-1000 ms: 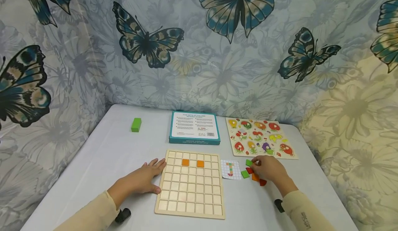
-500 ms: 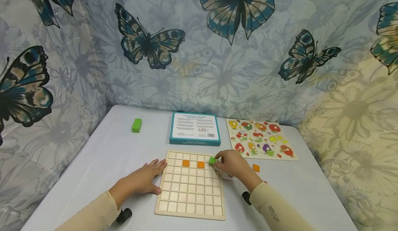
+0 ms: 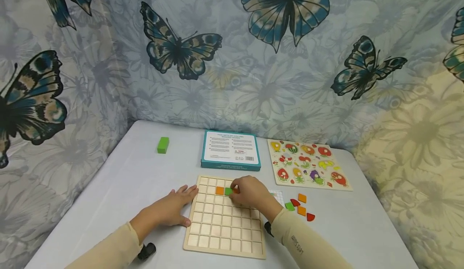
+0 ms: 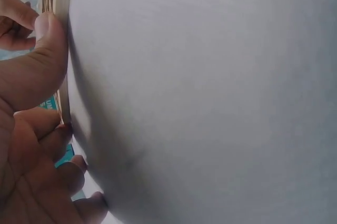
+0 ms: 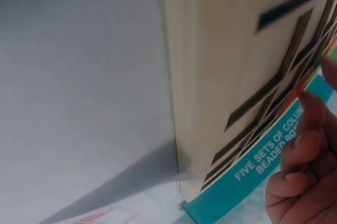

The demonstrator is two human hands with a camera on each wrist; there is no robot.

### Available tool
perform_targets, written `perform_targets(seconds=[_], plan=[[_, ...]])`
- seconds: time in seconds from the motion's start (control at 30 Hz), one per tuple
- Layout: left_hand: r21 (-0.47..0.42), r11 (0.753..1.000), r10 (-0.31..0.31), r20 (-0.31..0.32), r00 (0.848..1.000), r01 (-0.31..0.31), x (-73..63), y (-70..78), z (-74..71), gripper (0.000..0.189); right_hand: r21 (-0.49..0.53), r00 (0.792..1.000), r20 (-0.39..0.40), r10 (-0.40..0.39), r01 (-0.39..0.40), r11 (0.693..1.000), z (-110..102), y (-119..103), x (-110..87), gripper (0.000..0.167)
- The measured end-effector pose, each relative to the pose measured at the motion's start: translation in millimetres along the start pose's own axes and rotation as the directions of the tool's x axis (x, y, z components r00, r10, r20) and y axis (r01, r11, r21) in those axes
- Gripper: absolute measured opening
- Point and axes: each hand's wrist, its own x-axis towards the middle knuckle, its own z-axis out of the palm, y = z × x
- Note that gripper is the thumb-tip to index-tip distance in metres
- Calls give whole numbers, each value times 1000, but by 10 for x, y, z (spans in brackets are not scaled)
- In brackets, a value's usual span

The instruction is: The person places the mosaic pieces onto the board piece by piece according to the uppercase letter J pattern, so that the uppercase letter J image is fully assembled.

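Note:
A wooden grid board [image 3: 224, 243] lies on the table in front of me. My left hand [image 3: 168, 209] rests along its left edge with fingers spread; the left wrist view shows the thumb [image 4: 45, 60] against that edge. Near the top of the grid, my right hand [image 3: 251, 193] pinches a green square tile [image 3: 228, 191] by its right side. The tile is at the cell just right of an orange square tile [image 3: 219, 190]. Another orange tile to the right is mostly hidden behind the right fingers. In the right wrist view, fingertips [image 5: 310, 105] bend close over the board.
Loose red, orange and green pieces [image 3: 302, 211] lie right of the board, beside a partly covered pattern card [image 3: 278, 195]. Behind are a teal box [image 3: 230, 150], a fruit puzzle board [image 3: 308, 164] and a green block [image 3: 163, 145]. Patterned fabric hangs behind the table.
My right hand picked up a green tile from the loose pieces and carried it left over the board to the cell between the orange tiles. The left hand stayed on the board's edge.

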Motion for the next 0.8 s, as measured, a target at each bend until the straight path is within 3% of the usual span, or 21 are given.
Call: perform_targets(seconds=[0.27,0.4,0.57,0.8], plan=[[26,1000,-10,-12,1000,10,3,-7,-14,98,-4,1000,-4,4,-4,1000,-6,-3,14,23],[21,1000,3,-11,1000,-3,15,-17,-11,97,22,999,-23,32,-31,999,-121,132,-98,28],[37,999,12,-1,1000,-12,23,-18,-6,97,60,981,-38,188,-185,981,-367,558,-450,26],[57,998,-7,6,1000,7,41,-2,-10,97,90,918,-24,396,-392,915,-561,1308,-1062,31]])
